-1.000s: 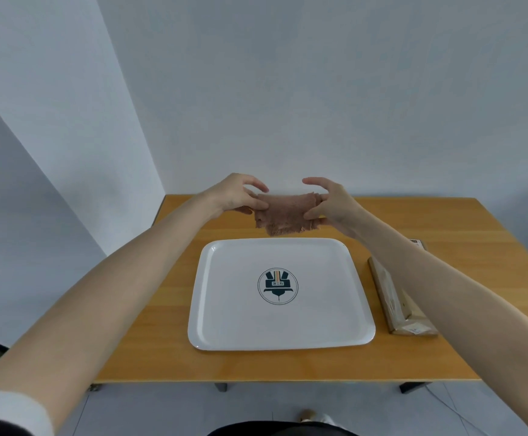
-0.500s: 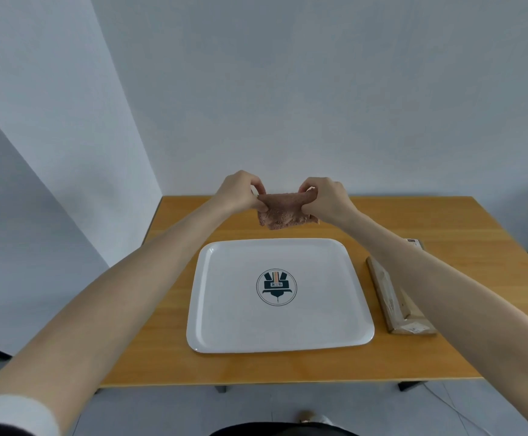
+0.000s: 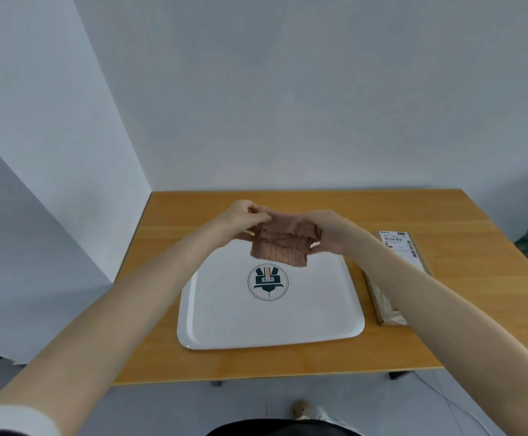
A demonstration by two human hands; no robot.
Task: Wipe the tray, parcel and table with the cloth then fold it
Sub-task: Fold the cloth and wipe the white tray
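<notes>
The cloth hangs lower than it did a second ago: then it was stretched flat between the two hands beyond the far edge of the tray, half a second ago it was bunched as the hands drew together, and now it droops in layers above the far part of the tray, just above the tray's printed badge. A doubled-over top edge shows, so this looks like the cloth being gathered or folded in the air, not wiped over anything. The table, the tray and the parcel, which lies just right of the tray, are not touched by the cloth. The left hand pinches the cloth's upper left corner with curled fingers above the tray's far left side; the right hand is curled round the upper right corner, above the tray's far right side
</notes>
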